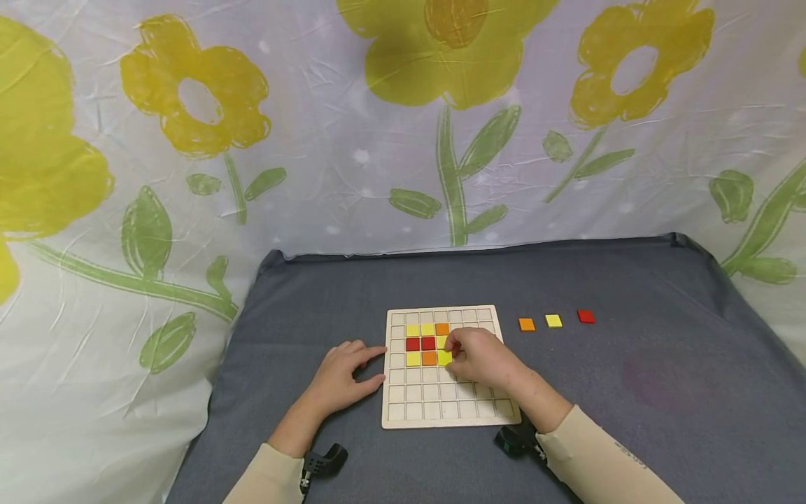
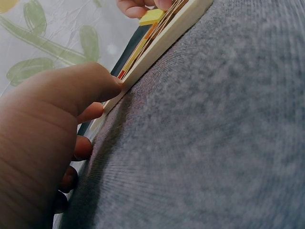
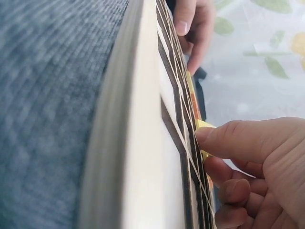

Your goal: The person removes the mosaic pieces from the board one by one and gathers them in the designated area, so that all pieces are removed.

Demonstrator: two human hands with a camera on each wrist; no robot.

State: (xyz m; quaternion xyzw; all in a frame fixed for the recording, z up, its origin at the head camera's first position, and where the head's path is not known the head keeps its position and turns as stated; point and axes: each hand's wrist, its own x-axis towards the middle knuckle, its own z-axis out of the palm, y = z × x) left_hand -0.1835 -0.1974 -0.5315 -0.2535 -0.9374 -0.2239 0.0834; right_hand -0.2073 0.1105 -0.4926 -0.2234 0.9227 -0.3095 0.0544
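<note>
A pale wooden grid board (image 1: 420, 411) lies on the cloth with yellow, red and orange square tiles in its upper middle cells. My right hand (image 1: 483, 357) pinches a yellow tile (image 1: 444, 358) at the right end of the lowest coloured row. In the left wrist view that yellow tile (image 2: 151, 17) stands tilted above the board's surface. My right thumb (image 3: 206, 137) presses on it in the right wrist view. At the board's left edge, my left hand (image 1: 343, 374) touches the side with thumb and index finger extended.
To the right of the board lie a loose orange tile (image 1: 526, 325), a yellow tile (image 1: 553, 320) and a red tile (image 1: 586, 316). Dark grey cloth (image 1: 630, 434) covers the table. Behind it hangs a flower-printed curtain (image 1: 321, 140).
</note>
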